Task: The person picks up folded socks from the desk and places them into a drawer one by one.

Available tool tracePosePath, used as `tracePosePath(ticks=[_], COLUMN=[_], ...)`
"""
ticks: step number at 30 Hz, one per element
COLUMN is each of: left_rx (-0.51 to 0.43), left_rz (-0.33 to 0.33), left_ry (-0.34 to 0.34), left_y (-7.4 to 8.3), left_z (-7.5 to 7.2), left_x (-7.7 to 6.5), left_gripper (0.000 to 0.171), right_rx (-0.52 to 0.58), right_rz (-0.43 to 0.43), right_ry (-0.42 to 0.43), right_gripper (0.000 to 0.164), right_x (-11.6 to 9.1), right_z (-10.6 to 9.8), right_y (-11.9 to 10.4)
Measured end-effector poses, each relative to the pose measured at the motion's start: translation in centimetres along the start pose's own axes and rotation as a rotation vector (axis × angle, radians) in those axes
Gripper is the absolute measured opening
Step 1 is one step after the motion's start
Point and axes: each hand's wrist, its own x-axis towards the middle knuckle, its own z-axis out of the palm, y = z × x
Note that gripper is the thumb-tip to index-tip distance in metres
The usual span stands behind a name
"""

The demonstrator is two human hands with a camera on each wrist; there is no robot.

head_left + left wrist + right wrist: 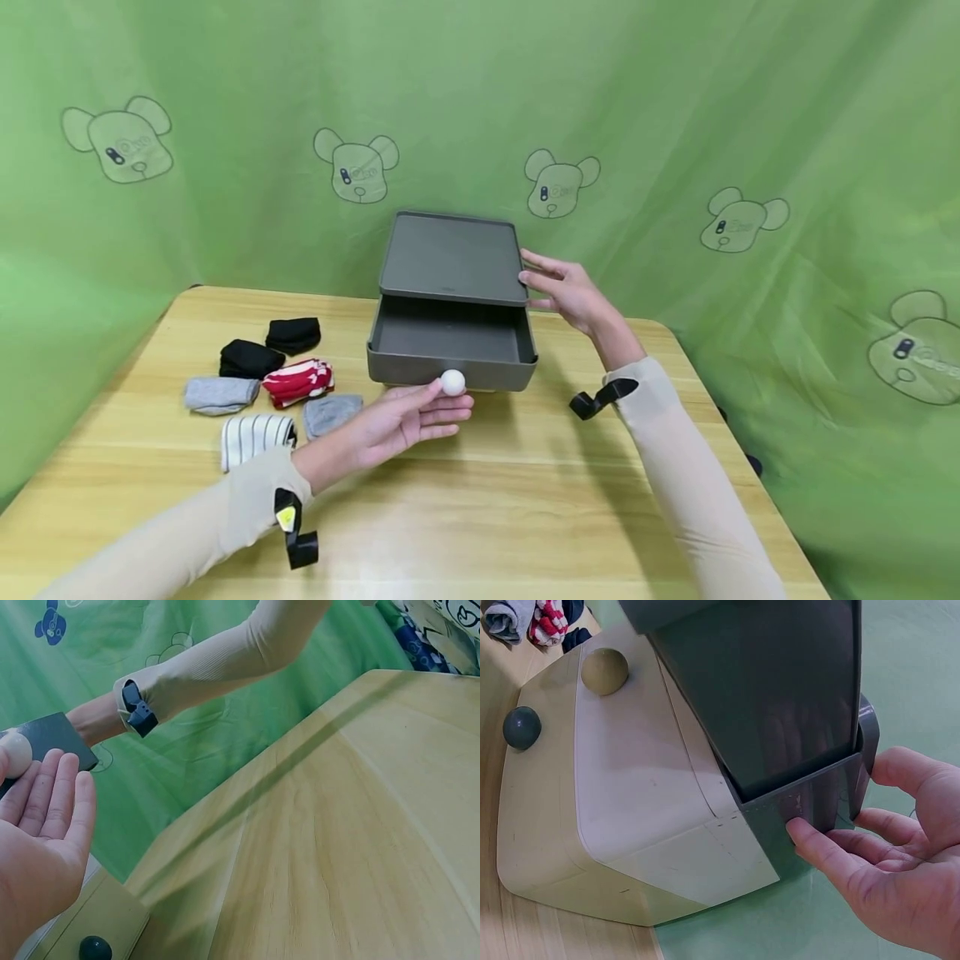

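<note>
Drawer chest (457, 254) on wood table (480, 525), up near green curtain (450, 92); its grey top drawer (408, 367) is pulled part-way out the front, grey floor showing. White knob (452, 382) at front of that drawer. L hand (401, 425), just in front of chest, has thumb + index pinching the knob, other fingers fairly straight alongside/below. R hand (566, 287) at chest's R side, nr the top: fingers spread, mostly straight, fingertips resting on the grey side, nothing gripped.

Below the grey drawer, chest has a white drawer w/ beige knob (604, 671), then a beige drawer w/ dark knob (522, 727), per R wrist cam.

L of chest, folded cloth: 2 black bundles (293, 335) closest to back, red/white bundle (297, 382), 2 grey bundles (221, 395), and striped bundle (257, 442), white w/ dark lines, nearest the wearer.

Writing: tiny mark (447, 289) on chest top nr front edge, too small to read. Curtain behind chest has bear-face prints (360, 172), each w/ faint lettering, can't make it out.
</note>
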Motion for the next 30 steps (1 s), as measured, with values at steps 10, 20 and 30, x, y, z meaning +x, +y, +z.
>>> tracePosePath(ticks=[10, 20, 30], left_rx=[0.523, 1.147, 1.654], left_rz=[-0.176, -0.167, -0.071], left_ry=[0.043, 0.094, 0.056], left_y=[2.0, 7.8, 10.3], left_z=[-2.3, -6.0, -9.9], left_x=[-1.3, -4.0, -4.0], left_gripper=[0.049, 0.029, 0.032], right_rx=[0.0, 0.002, 0.001], right_rz=[0.004, 0.006, 0.003], right_ry=[-0.005, 0.005, 0.001], right_gripper=[0.063, 0.062, 0.062], right_x=[0.2, 0.3, 0.3], right_z=[-0.2, -0.1, -0.1], right_y=[-0.1, 0.1, 0.2])
